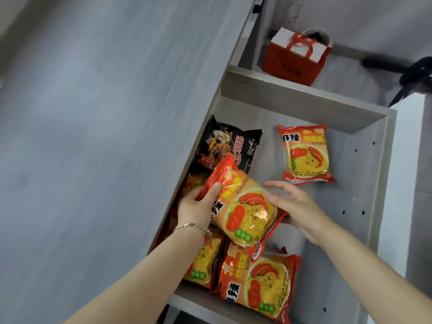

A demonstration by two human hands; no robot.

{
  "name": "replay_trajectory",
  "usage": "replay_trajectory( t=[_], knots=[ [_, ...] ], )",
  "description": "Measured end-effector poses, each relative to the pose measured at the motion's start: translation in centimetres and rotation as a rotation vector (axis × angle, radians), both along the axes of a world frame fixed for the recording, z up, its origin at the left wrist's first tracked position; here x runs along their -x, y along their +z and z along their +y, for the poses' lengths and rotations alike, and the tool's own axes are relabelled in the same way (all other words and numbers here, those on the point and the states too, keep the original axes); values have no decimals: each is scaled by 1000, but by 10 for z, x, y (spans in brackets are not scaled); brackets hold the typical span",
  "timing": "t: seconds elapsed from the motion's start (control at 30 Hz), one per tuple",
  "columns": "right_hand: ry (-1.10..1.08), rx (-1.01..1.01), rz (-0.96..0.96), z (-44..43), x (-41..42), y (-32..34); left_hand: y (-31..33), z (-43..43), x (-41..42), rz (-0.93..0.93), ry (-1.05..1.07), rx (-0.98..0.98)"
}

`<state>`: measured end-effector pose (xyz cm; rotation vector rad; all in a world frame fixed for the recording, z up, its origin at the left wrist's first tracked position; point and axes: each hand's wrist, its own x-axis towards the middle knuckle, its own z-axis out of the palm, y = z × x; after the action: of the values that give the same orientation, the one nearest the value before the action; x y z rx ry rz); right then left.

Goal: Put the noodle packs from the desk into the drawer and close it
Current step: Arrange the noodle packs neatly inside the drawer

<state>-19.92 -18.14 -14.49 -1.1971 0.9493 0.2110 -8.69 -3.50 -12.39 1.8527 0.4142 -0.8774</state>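
The grey drawer [304, 106] is pulled out beside the desk top [93, 136]. Inside it, my left hand [198, 206] grips the left end of a red-and-yellow noodle pack [245, 211], tilted over other packs. My right hand [294, 206] touches that pack's right edge with fingers spread. A black noodle pack [226, 146] lies at the drawer's far left. Another red pack [306, 155] lies flat at the far right. Two more red packs [261, 284] lie near the drawer's front, partly under my left forearm.
A red and white gift bag [297, 57] stands on the floor beyond the drawer. A dark object [411, 76] lies at the far right. The drawer's right side has bare floor [346, 206].
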Motion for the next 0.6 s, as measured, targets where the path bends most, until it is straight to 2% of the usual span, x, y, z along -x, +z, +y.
replay_trajectory(
  t=[0.07,0.13,0.23,0.4,0.5,0.6],
  knots=[
    [-83,16,4,9,-5,-8,-4,3,1,-39,-6,-116],
    [-130,128,-8,17,-16,-15,-8,6,1,-131,-49,-224],
    [-91,354,-85,28,-36,-27,-13,12,7,-265,-263,-348],
    [-6,417,-152,54,-65,-46,-13,25,16,-487,-581,-452],
    [199,499,-119,54,-62,-55,-16,34,12,-588,-742,-415],
    [355,578,-65,46,-59,-60,-21,31,-1,-699,-1079,-470]
  ],
)
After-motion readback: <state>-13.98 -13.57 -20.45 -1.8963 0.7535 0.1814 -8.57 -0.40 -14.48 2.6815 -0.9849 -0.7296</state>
